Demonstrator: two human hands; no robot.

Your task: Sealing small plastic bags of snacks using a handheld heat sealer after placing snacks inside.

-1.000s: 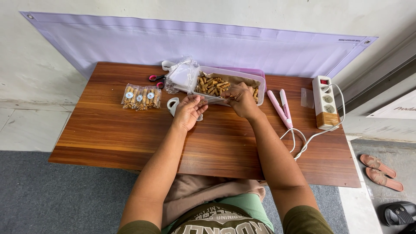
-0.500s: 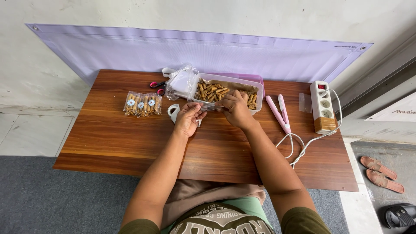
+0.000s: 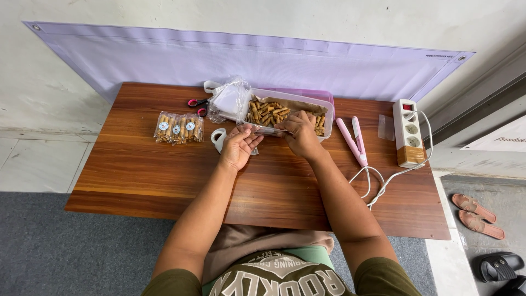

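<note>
My left hand and my right hand hold a small clear plastic bag between them, just in front of a clear container full of brown stick-shaped snacks. The right hand's fingers pinch the bag's right end at the container's near rim. The left hand cups the bag's left end, palm up. What the bag holds is too small to see.
Three sealed snack packets lie left on the wooden table. A tape roll, a pile of clear bags and red-handled scissors sit nearby. A pink heat sealer and power strip lie right.
My right hand has drawn back from inside the container to its near rim. Both hands now meet on the clear bag, which the left hand alone held earlier.
</note>
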